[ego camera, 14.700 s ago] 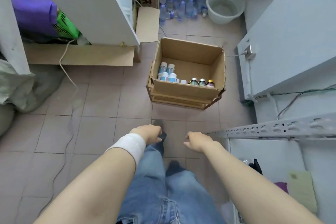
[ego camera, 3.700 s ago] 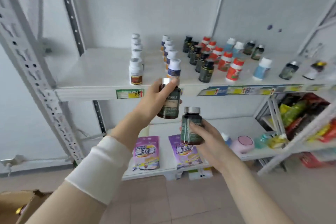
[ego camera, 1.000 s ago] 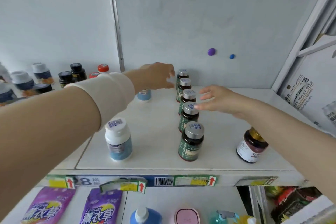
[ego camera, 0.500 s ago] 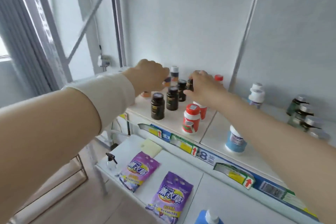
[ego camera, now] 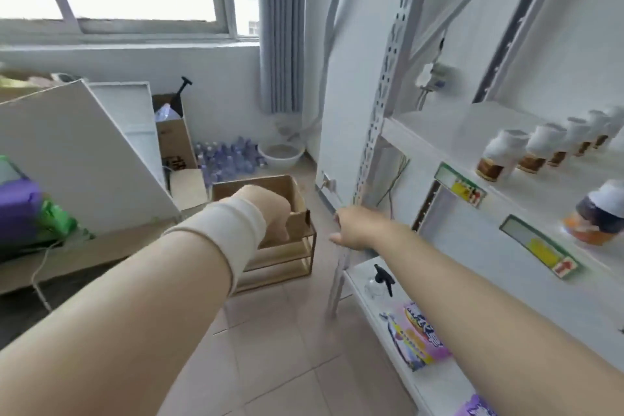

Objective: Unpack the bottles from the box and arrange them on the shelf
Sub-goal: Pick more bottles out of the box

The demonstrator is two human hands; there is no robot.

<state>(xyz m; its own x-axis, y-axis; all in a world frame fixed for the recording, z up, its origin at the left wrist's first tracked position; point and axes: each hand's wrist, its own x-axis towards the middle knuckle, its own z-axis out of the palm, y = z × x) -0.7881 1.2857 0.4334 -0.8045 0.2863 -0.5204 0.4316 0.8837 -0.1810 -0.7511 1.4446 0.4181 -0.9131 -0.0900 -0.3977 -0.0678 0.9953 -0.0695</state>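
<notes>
Head view: left hand (ego camera: pixel 266 213) was empty, knuckles to camera, fingers loosely curled. Right hand (ego camera: pixel 358 228) was empty too, fingers relaxed, thumb out. Both arms reached forward and down. Cardboard box (ego camera: pixel 298 204) sat on the floor ahead, open top up, just off the left end of the shelf (ego camera: pixel 422 142). Left hand lined up over the box's near wall; right hand sat between the box and the shelf upright. Left looked nearer, so likely first in. Box contents were hidden by the hand and wall. White-capped bottles (ego camera: pixel 503 154) stood in a row along the shelf's front edge.
</notes>
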